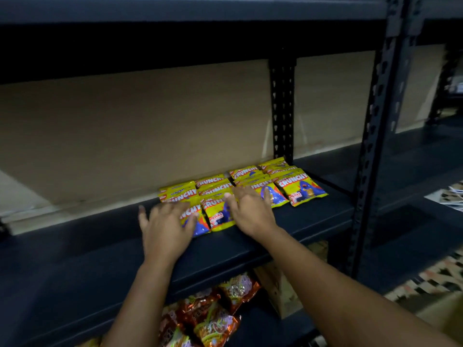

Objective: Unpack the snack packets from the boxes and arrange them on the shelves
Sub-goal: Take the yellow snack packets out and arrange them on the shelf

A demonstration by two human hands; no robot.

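Orange packets: shiny orange crinkly snack packets [213, 314] lie in a heap on the lower shelf, nearest to you, under your arms.
Your left hand: your left hand [166, 227] is flat and spread wide, fingers apart. It rests palm down on the near left yellow packet. It pinches nothing.
Your right hand: your right hand [250, 211] is also flat and spread. It lies palm down on the middle packets, a little farther in than the left one. It pinches nothing either.
Yellow packets: the yellow and blue plastic snack packets with red "CRUNCHY" letters [300, 187] lie flat in rows on the dark blue metal shelf board [325, 216]. They sit right of the middle, close to the black metal post with holes [283, 108] at the far right.
Which way they run: the rows slant from near left to far right. Each packet's long side points from you toward the brown cardboard back wall [125, 134].
Which hand is closer: both hands touch the near left end. The far right packets are just beside your right hand, so that hand looks best for them.
Bare room: the shelf board to the left of your left hand holds nothing, so new rows could go there.
Boxes: a brown cardboard piece [275, 289] shows below the shelf on the right. You cannot tell if it is a box.
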